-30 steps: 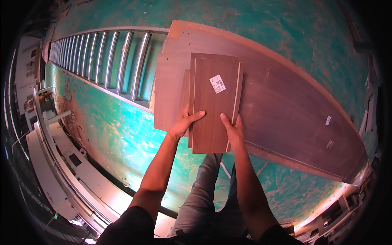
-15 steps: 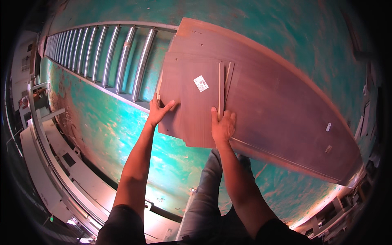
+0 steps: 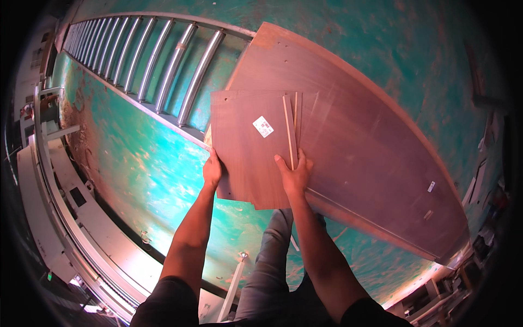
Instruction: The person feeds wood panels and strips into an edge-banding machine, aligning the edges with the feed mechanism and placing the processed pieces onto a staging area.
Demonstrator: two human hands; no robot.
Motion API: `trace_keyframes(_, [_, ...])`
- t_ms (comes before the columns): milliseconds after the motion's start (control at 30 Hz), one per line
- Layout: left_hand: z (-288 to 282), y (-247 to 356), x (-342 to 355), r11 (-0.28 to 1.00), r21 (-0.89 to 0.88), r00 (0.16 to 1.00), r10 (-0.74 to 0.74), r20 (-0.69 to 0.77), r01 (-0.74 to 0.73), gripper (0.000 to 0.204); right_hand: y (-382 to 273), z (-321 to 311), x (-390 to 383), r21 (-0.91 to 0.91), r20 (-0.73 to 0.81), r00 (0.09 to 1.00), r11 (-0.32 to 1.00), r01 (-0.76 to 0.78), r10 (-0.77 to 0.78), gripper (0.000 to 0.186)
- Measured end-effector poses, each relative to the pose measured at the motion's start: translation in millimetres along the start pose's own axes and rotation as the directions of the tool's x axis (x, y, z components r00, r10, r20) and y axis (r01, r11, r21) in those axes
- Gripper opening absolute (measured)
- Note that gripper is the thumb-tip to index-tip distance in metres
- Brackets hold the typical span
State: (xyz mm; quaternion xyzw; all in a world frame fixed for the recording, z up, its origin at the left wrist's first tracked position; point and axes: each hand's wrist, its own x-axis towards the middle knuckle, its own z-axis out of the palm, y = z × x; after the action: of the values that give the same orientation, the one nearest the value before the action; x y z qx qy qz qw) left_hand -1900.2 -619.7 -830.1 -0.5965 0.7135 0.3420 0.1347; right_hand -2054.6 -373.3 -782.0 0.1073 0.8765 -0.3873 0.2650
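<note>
Two or more brown wood panels (image 3: 248,158) overlap in a small stack in front of me, the top one bearing a white label (image 3: 262,126). My left hand (image 3: 212,170) closes on the stack's left edge, its fingertips partly hidden. On the right edge, my right hand (image 3: 296,173) grips with its thumb on the top face and its other fingers mostly hidden. A pale grooved edge strip (image 3: 288,131) runs up from that thumb. Under and beyond the stack lies a much larger brown board (image 3: 376,147) with small holes and two small stickers.
A conveyor with shiny metal rollers (image 3: 201,76) stretches to the far left, its side rail (image 3: 163,121) ending near the stack. The floor (image 3: 163,180) is worn green. Pale machine framing (image 3: 81,201) stands at the left, and a white post (image 3: 233,283) rises beside my leg.
The small panels have come slightly toward me and line up more closely. My left hand's thumb, spread over the face before, now lies against the left edge. The view has shifted a little.
</note>
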Motion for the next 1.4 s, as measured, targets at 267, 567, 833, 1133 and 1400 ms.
trace_keyframes(267, [12, -52, -85, 0.939, -0.312, 0.989, -0.148, 0.015, 0.146, 0.099, 21, -42, -12, 0.257, 0.325, 0.945, 0.965, -0.053, -0.035, 0.089])
trace_keyframes(567, [1, -20, -229, 0.876, -0.48, 0.928, -0.225, -0.296, 0.059, 0.08, 5, -128, -64, 0.125, 0.437, 0.898, 0.992, 0.001, -0.056, 0.1])
trace_keyframes(833, [-55, -36, -517, 0.764, -0.643, 0.736, -0.465, -0.492, 0.053, 0.066, -39, -302, -229, 0.189, 0.646, 0.698, 0.951, 0.246, -0.31, 0.098])
trace_keyframes(1133, [-55, -51, -912, 0.508, -0.86, 0.397, -0.779, -0.485, -0.052, 0.054, -28, -442, -393, 0.272, 0.944, 0.062, 0.87, 0.41, -0.324, 0.084])
trace_keyframes(1400, [68, -106, -1191, 0.252, -0.93, -0.114, -0.967, -0.229, -0.266, 0.053, 83, -493, -627, 0.369, 0.873, -0.487, 0.694, 0.618, -0.032, 0.083])
